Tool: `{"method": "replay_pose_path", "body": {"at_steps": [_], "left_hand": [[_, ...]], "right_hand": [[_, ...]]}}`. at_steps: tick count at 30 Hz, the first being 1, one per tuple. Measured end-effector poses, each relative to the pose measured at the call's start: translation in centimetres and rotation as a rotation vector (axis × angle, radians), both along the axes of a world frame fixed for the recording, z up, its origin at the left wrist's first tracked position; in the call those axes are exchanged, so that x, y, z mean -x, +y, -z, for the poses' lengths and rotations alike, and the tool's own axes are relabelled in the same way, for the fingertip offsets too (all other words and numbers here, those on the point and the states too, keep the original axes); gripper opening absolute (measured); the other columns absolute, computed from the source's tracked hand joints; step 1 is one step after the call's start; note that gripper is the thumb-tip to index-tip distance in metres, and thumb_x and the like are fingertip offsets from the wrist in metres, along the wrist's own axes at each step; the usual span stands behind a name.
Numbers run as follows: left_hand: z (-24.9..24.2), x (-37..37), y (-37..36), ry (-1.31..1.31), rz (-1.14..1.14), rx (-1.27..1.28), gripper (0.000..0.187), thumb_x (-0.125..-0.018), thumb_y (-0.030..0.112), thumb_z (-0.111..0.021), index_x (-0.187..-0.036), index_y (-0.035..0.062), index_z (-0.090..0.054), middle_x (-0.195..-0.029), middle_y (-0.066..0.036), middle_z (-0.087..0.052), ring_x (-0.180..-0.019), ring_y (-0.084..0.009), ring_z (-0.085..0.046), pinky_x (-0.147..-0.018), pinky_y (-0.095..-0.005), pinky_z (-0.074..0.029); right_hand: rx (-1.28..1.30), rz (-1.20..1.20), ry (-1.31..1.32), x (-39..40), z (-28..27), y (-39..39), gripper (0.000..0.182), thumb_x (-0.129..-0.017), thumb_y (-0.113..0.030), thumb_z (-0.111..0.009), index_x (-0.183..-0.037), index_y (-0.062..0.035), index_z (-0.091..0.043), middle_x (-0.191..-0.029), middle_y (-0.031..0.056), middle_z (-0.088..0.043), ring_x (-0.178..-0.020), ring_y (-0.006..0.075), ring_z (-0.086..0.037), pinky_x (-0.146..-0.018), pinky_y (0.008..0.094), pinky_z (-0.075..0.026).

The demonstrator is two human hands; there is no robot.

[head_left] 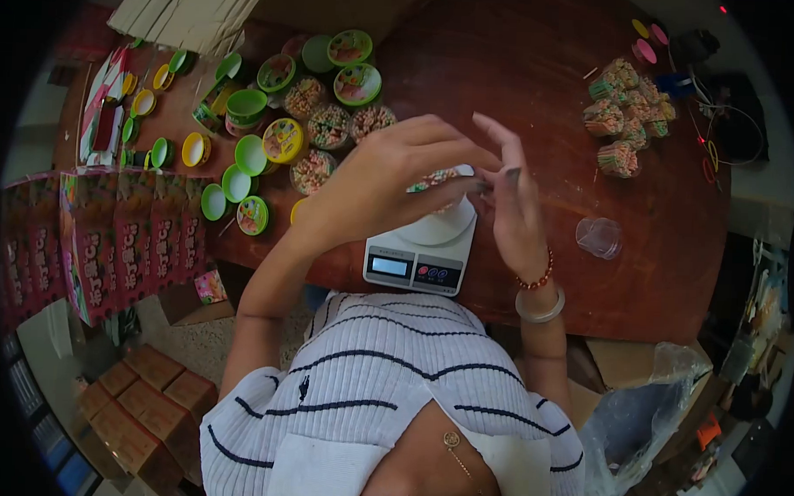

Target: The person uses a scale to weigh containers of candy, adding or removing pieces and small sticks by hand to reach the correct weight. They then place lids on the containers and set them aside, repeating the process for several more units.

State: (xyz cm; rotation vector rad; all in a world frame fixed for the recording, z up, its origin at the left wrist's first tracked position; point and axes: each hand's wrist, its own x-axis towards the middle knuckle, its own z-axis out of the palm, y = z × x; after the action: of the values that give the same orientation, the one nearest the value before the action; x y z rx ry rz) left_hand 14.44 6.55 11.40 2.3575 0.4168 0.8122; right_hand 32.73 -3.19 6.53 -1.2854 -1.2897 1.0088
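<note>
Your two hands come together over the white kitchen scale, near the middle of the frame. Left hand reaches in from the left, back of hand up, fingers stretched toward the right and slightly bent; whether they close on anything, cannot tell. Right hand is raised beside it, part open, fingers loosely curved; its fingertips meet or overlap the left's, and the contact is hidden, so its hold cannot be told either. Beaded bracelet and pale bangle on your right wrist. Multicoloured pieces show between and behind your left fingers, above the scale's round pan; their container is mostly covered. Scale sits at the near edge of the reddish-brown worktop, display lit, buttons to its right. Upper left of the frame: filled tubs of similar pieces, a yellow-lidded tub, and green-rimmed round containers spread farther left. Upper right: a cluster of filled clear cups, some tipped over, with pink and yellow discs above. Clear empty cups lie right of your right hand. Pink printed packaging stands at the left; brown cartons at lower left.
</note>
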Motion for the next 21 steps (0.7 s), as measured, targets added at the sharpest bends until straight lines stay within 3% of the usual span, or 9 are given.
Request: {"method": "replay_pose_path", "body": {"at_steps": [2, 3, 6, 9, 16, 19, 21], "left_hand": [[0.2, -1.9, -1.6, -0.083, -0.044, 0.126, 0.026, -0.08, 0.006, -0.081, -0.104, 0.0062, -0.073, -0.101, -0.007, -0.073, -0.091, -0.0247, -0.068, -0.079, -0.0359, -0.055], [0.5, -2.3, -1.7, -0.136, -0.072, 0.055, 0.024, -0.078, 0.006, -0.082, -0.099, 0.0059, -0.072, -0.096, -0.008, -0.072, -0.087, -0.0245, -0.068, -0.075, -0.0365, -0.055], [0.6, -2.1, -1.4, -0.14, -0.05, 0.039, 0.026, -0.078, 0.004, -0.082, -0.102, 0.005, -0.073, -0.095, -0.008, -0.073, -0.087, -0.0238, -0.069, -0.075, -0.0354, -0.057], [0.8, -1.9, -1.1, -0.189, -0.032, 0.197, 0.027, -0.079, 0.001, -0.081, -0.104, 0.0038, -0.074, -0.095, -0.008, -0.074, -0.087, -0.0222, -0.072, -0.076, -0.0344, -0.058], [1.3, -1.2, -0.6, -0.211, -0.075, 0.188, 0.026, -0.079, -0.001, -0.08, -0.105, 0.0023, -0.075, -0.095, -0.008, -0.075, -0.089, -0.0203, -0.075, -0.077, -0.0331, -0.059], [1.3, -0.4, -0.3, -0.256, -0.097, 0.216, 0.024, -0.079, -0.003, -0.08, -0.102, 0.0027, -0.076, -0.094, -0.007, -0.075, -0.089, -0.0192, -0.074, -0.075, -0.0293, -0.059], [0.8, 0.7, -0.3, -0.134, -0.184, 0.124, 0.023, -0.08, -0.004, -0.079, -0.1, 0.0046, -0.076, -0.094, -0.006, -0.075, -0.084, -0.0172, -0.073, -0.071, -0.0273, -0.058]], "right_hand": [[-0.015, 0.049, -0.004, 0.7, -1.1, 0.7, 0.073, -0.107, -0.059, -0.033, -0.153, -0.0017, -0.036, -0.083, 0.0082, -0.069, -0.081, 0.014, -0.066, -0.077, 0.0282, -0.051], [-0.022, 0.074, -0.005, 1.0, -1.6, 1.0, 0.08, -0.108, -0.066, -0.023, -0.153, -0.0009, -0.035, -0.088, 0.0102, -0.073, -0.086, 0.0151, -0.069, -0.081, 0.0278, -0.051], [-0.036, 0.178, 0.089, 1.6, -2.2, 1.3, 0.088, -0.105, -0.072, -0.016, -0.152, 0.0004, -0.035, -0.082, 0.0078, -0.069, -0.079, 0.0141, -0.065, -0.073, 0.0282, -0.048], [-0.085, 0.177, 0.128, 1.9, -2.2, 1.5, 0.089, -0.105, -0.072, -0.017, -0.152, 0.0005, -0.034, -0.08, 0.006, -0.067, -0.073, 0.0105, -0.06, -0.067, 0.0248, -0.045], [-0.127, 0.209, 0.119, 2.4, -1.5, 1.8, 0.086, -0.106, -0.07, -0.019, -0.152, 0.0007, -0.034, -0.08, 0.0035, -0.065, -0.062, 0.0049, -0.049, -0.056, 0.0212, -0.037], [-0.058, 0.144, 0.088, 1.4, -1.5, 1.1, 0.082, -0.107, -0.067, -0.019, -0.151, 0.0001, -0.038, -0.084, 0.0043, -0.066, -0.061, 0.0054, -0.051, -0.056, 0.0216, -0.039], [-0.05, 0.286, -0.069, 0.6, -0.5, 0.8, 0.076, -0.11, -0.062, -0.019, -0.148, -0.0004, -0.042, -0.095, 0.0076, -0.068, -0.065, 0.007, -0.057, -0.058, 0.0226, -0.043]]}}
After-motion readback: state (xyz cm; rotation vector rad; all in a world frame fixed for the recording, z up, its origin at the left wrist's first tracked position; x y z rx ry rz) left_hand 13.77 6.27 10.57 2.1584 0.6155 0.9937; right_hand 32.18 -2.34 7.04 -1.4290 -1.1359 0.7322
